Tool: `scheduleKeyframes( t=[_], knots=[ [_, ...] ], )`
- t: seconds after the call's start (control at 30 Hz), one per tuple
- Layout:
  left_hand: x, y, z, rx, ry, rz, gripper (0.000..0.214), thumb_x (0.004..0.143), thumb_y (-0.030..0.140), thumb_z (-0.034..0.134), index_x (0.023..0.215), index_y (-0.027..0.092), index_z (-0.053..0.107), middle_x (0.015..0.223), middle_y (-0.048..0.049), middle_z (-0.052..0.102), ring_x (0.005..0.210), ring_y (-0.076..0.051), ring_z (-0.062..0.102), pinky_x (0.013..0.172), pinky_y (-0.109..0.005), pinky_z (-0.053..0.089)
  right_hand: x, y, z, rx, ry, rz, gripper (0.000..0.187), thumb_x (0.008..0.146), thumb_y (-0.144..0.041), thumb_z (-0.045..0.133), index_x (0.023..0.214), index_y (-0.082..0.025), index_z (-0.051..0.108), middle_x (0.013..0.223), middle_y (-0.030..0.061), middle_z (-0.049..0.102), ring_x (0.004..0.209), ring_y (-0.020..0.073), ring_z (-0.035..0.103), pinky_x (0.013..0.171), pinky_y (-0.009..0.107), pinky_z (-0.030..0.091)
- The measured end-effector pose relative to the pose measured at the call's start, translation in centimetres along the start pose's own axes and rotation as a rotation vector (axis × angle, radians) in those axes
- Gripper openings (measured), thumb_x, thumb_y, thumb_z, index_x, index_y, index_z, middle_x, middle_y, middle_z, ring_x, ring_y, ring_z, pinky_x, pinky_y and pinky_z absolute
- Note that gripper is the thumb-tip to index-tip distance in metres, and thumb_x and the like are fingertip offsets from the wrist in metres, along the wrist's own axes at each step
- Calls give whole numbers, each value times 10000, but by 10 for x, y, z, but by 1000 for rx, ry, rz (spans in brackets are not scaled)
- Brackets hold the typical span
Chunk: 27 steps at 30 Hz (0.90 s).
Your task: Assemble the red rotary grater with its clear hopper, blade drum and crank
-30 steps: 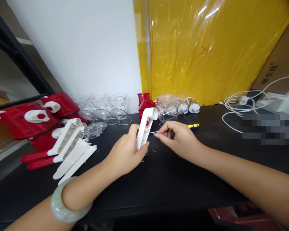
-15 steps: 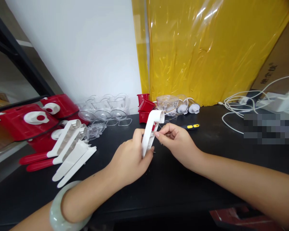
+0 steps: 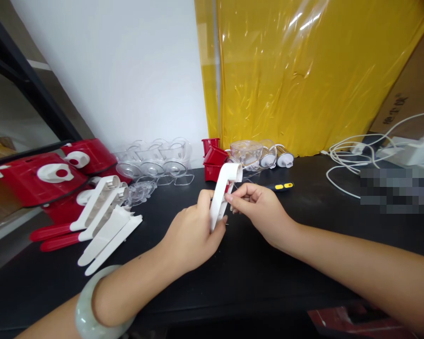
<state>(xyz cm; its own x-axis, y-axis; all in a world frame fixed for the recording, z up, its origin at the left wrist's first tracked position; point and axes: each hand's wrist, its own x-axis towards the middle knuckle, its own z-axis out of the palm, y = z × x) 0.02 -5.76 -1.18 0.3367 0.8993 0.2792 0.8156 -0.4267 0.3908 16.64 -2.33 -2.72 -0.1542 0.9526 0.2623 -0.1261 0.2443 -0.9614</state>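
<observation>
My left hand (image 3: 192,233) is wrapped round the lower end of a white plastic handle piece (image 3: 223,188) and holds it upright over the black table (image 3: 240,268). The handle's rounded top sits near the red cups. My right hand (image 3: 257,207) is pinched at the handle's right side, fingertips pressed against it, on something too small to make out. A pale green bangle (image 3: 92,306) circles my left wrist. A few tiny screws lie on the table by my left hand.
Loose white handle pieces (image 3: 106,221) and red parts (image 3: 53,174) lie at the left. Clear plastic cups (image 3: 155,157) stand along the wall, red cups (image 3: 212,157) and clear drums (image 3: 257,153) behind the handle. A yellow-marked screwdriver (image 3: 281,186) lies nearby. White cables (image 3: 353,155) coil at the right.
My left hand has lifted the white handle slightly and shifted it right. My right hand has moved from the table's surface up against the handle's side.
</observation>
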Motion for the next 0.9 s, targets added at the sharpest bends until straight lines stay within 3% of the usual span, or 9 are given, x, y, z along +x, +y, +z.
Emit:
scheduleKeyframes(
  t=[0.17,0.43,0.6,0.77,0.83,0.9],
  knots=[
    [0,1,0,12,-6,-4,275,878,286,485,1108,207,356,779,-33,643,627,-223,641,536,-284,398,2,-1,0,28,12,32,302,597,-415,818,648,-176,640,631,1,671,583,112,610,618,281,531],
    [0,0,-2,64,22,-23,276,879,278,480,1116,203,361,807,-51,662,653,-239,662,545,-293,414,5,-2,-4,45,-41,61,274,619,-391,810,742,-170,703,728,29,729,675,141,678,711,325,576],
    [0,1,-1,41,0,-13,253,877,271,478,1096,207,370,804,-47,664,667,-241,665,559,-301,427,4,2,-3,40,-62,33,281,611,-289,814,836,-167,699,804,41,734,763,158,697,777,345,585],
    [3,-3,-2,70,-7,-50,280,873,307,488,1104,202,372,791,-52,649,650,-243,651,548,-296,420,12,5,-8,-75,-66,-24,284,659,-256,781,894,-167,648,768,23,694,717,132,673,727,309,574],
    [5,-7,-4,97,-7,-77,302,870,325,491,1116,197,372,780,-53,643,625,-242,641,532,-293,412,16,-3,-18,-204,-135,-54,273,672,-239,769,894,-175,623,726,-5,663,654,111,641,667,279,556],
    [8,-11,-7,120,10,-96,319,869,341,492,1125,193,373,780,-54,641,616,-243,637,531,-295,414,15,-16,-30,-371,-358,-73,204,696,-238,754,844,-180,626,716,-11,653,643,106,621,642,262,534]
  ],
)
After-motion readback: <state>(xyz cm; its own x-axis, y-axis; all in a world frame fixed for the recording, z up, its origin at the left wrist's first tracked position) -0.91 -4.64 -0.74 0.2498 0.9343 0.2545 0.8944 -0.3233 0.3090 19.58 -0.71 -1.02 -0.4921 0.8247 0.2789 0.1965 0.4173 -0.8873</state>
